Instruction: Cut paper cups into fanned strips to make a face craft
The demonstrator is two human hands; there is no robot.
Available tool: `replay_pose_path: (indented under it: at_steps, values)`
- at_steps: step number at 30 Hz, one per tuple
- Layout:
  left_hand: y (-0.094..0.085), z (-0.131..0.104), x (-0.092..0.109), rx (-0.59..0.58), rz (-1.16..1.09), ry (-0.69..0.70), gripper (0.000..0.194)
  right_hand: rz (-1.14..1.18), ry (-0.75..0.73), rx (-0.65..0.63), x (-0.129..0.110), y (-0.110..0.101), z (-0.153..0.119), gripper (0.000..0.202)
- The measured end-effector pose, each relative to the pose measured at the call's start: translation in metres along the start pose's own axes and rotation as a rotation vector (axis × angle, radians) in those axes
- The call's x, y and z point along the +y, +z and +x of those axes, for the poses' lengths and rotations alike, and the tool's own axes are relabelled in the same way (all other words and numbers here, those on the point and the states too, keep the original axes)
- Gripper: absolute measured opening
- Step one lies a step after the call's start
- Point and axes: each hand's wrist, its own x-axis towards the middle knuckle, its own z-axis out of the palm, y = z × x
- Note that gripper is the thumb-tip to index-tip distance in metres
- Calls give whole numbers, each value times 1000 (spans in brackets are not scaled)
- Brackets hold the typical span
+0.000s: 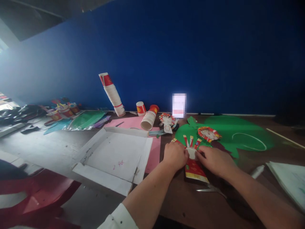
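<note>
Low in the centre of the frame, the left hand [175,155] and right hand [214,160] pinch a cut-open paper cup [193,159] flat on the counter [59,144]. Scissors [209,189] lie just below it; green paper [228,132] lies behind.

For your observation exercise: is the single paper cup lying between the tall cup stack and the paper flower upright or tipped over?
Tipped over. The paper cup lies on its side on the pink paper, its open mouth facing the camera and its red base pointing towards the blue wall.

Red-and-white cut paper cup [193,159], green paper sheet [238,132], pink sheet [154,152], blue wall [166,47].
</note>
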Motion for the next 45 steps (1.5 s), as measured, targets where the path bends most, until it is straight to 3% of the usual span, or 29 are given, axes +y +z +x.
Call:
replay_pose_path:
  at_steps: [3,5,8,15,22,26,34,39,45]
  values:
    - [-7,1,-12,59,-57,-23,38,27,21,15,5,-1,-1,34]
    - [-14,2,-23,186,-78,-105,41,56,41,26,10,-3,0,36]
    - [-22,3,-34,278,-77,-195,33,107,57,41,17,-3,1,37]
    - [-19,2,-31,340,-137,-143,29,289,-36,55,26,0,6,39]
    - [-20,-1,-33,504,-150,-96,31,436,-58,19,29,-5,5,45]
    - [-22,-4,-26,425,-138,-53,30,262,-39,59,25,-3,4,42]
    - [-14,-7,-14,56,-73,2,36,115,-29,37,8,2,0,36]
    - [-10,-6,-13,-32,-41,-5,40,128,-10,32,16,-1,2,43]
    - [-6,-6,-12,-27,-28,-25,37,143,50,69,24,-5,4,47]
